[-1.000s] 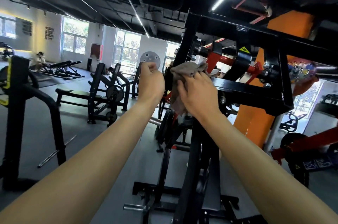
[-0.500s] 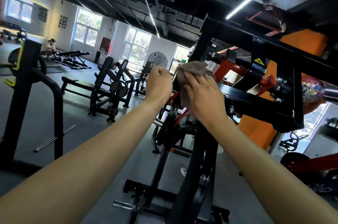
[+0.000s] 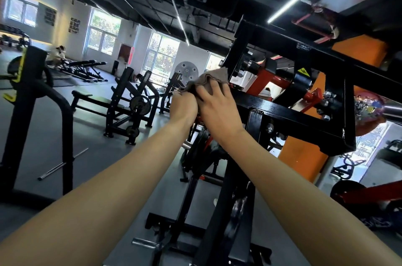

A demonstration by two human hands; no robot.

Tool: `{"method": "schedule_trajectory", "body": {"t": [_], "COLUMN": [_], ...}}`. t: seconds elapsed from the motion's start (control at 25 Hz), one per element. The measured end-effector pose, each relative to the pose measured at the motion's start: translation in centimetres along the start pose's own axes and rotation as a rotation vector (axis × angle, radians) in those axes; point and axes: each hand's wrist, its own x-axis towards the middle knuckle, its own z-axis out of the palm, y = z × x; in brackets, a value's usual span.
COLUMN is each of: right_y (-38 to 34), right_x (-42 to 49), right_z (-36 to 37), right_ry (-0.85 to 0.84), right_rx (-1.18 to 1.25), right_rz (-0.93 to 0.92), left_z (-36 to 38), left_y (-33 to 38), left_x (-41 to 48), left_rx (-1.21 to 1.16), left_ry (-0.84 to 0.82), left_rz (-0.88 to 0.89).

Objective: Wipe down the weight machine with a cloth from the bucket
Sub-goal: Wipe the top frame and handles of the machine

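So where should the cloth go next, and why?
Probably slide the cloth to the right along the black bar. The right hand presses it flat at the bar's left end, the left hand seems to pinch its corner, and the rest of the bar runs on to the right, uncovered.

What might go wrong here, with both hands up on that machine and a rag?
1. The right hand presses the cloth on the black frame beam, right beside the red lever arm; if that arm swings, fingers might get pinched.
2. The cloth's loose top edge lies close to the pivot bolts and could snag there.
3. The left hand seems to grip only the cloth's edge, so the cloth may slip free.
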Motion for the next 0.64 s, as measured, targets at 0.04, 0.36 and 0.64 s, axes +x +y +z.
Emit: {"method": "schedule_trajectory", "body": {"t": [0.04,0.36,0.64], "right_y": [-0.3,2.9,4.8], "right_x": [0.1,-0.6,0.8], "right_z": [0.0,-2.3,-0.9], "right_ry": [-0.055,0.027,-0.060], "right_rx": [-0.045,0.238,0.479], "right_rz": [-0.011,0.087,0.434], "left_z": [-0.4,-0.6,2.6], "left_y": [-0.1,1.3,3.0], "left_x": [-0.1,-0.2,0.3], "left_rx": [0.014,0.086,0.328], "left_ry": [0.010,-0.027,-0.139], "left_rz": [-0.008,0.021,0.264]}}
